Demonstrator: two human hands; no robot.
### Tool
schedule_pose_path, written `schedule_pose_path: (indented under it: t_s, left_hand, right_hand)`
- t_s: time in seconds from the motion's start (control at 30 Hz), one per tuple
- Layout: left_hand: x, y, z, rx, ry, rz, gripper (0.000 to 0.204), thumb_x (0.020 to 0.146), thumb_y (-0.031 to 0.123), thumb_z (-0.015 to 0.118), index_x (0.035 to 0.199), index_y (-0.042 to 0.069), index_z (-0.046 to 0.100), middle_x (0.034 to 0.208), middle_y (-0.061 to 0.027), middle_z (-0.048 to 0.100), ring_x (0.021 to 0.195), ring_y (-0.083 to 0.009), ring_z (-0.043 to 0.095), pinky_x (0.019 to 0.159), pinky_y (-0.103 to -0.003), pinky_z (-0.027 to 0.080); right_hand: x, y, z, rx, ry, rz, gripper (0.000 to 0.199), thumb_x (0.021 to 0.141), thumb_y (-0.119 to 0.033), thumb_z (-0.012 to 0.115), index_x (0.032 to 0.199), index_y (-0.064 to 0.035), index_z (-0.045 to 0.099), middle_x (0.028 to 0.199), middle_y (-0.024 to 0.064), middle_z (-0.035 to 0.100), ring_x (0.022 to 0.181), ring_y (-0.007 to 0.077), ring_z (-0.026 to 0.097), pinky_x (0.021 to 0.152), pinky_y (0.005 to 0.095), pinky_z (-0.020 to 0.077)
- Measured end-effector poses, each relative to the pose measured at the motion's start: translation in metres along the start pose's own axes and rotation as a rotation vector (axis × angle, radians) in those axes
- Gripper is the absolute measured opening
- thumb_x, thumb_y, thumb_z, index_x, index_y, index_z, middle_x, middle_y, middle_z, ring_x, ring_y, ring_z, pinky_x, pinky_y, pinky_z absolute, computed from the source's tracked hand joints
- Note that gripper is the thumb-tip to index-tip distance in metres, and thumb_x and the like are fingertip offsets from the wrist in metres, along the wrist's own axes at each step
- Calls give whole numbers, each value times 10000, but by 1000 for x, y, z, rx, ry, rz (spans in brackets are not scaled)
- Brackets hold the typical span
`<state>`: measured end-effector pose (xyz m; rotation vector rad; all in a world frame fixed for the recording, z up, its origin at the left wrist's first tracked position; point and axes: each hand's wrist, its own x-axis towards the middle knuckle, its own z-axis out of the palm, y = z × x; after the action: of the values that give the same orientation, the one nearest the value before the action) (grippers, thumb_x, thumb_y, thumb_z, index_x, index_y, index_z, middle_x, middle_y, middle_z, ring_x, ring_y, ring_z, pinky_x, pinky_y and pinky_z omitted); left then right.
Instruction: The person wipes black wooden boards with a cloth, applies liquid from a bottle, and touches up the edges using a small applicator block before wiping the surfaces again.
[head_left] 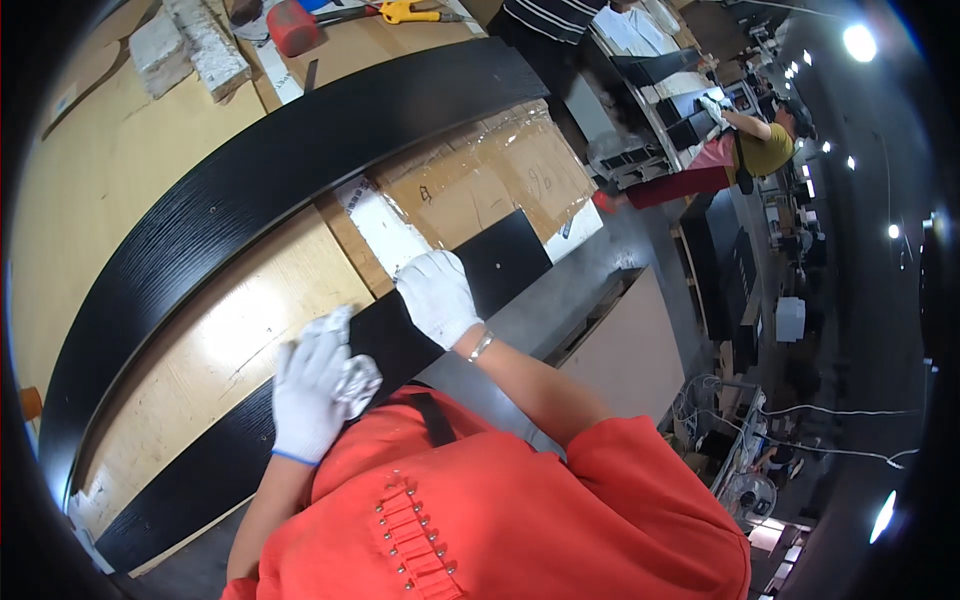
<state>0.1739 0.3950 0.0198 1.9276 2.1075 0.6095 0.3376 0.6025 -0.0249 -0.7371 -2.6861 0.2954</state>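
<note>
A black wood-grain board (505,262) lies in front of me along the near edge of the worktable. My left hand (312,400), in a white glove with a blue cuff edge, closes around a crumpled whitish cloth (358,385) over the middle of this board. My right hand (437,300), also gloved in white, rests farther right on the board, its fingers bent over the far edge; the fingertips are partly hidden. Beyond both hands a second, longer black board (300,150) stretches across the table and looks curved in this wide view.
On the far side of the table sit a red mallet (292,27), a yellow-handled tool (410,13) and white foam blocks (190,55). Taped cardboard (480,180) lies between the boards. At the right, a person (765,150) works at another bench, and a pale panel (630,350) stands nearby.
</note>
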Motion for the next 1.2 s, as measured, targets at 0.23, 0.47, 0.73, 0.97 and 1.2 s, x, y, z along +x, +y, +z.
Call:
schedule_pose_path:
  t_s: [0.23, 0.47, 0.73, 0.97, 1.2]
  left_hand:
    - [40, 22, 30, 18, 21, 95, 550, 773, 174, 684, 1286, -12, 610, 1471, -174, 522, 1376, -352, 478, 1187, -520, 300]
    - [-97, -35, -7, 299, 98, -289, 404, 884, 179, 640, 1257, 26, 642, 1429, -177, 587, 1371, -373, 506, 1112, -537, 357]
    - [-71, -17, 5, 28, 228, -259, 542, 698, 78, 705, 1233, 37, 625, 1329, -181, 599, 1297, -400, 516, 1134, -543, 351]
    - [-74, -17, 8, 50, 331, -249, 508, 694, 63, 695, 1197, 42, 629, 1328, -161, 606, 1241, -382, 544, 1107, -531, 379]
    - [-69, -13, 4, 80, 344, -282, 465, 721, 95, 692, 1180, 44, 639, 1335, -157, 612, 1241, -384, 545, 1123, -532, 365]
  right_hand:
    - [6, -9, 6, -34, -34, -58, 125, 905, -218, 594, 871, -107, 642, 903, 100, 622, 952, 302, 598, 931, 465, 438]
    - [2, 1, 3, -68, -21, -21, 136, 906, -236, 623, 846, -116, 647, 892, 90, 621, 947, 292, 597, 939, 460, 428]
    - [11, -40, 5, 151, -92, 45, 351, 674, -347, 806, 867, -96, 654, 916, 114, 601, 975, 327, 562, 952, 456, 408]
    - [17, -48, 9, 88, -192, 130, 339, 695, -358, 763, 817, -67, 636, 918, 135, 618, 979, 328, 561, 965, 442, 395]
    - [26, -58, 9, -10, -230, 177, 369, 693, -394, 765, 802, -64, 644, 906, 165, 631, 969, 360, 581, 949, 448, 415]
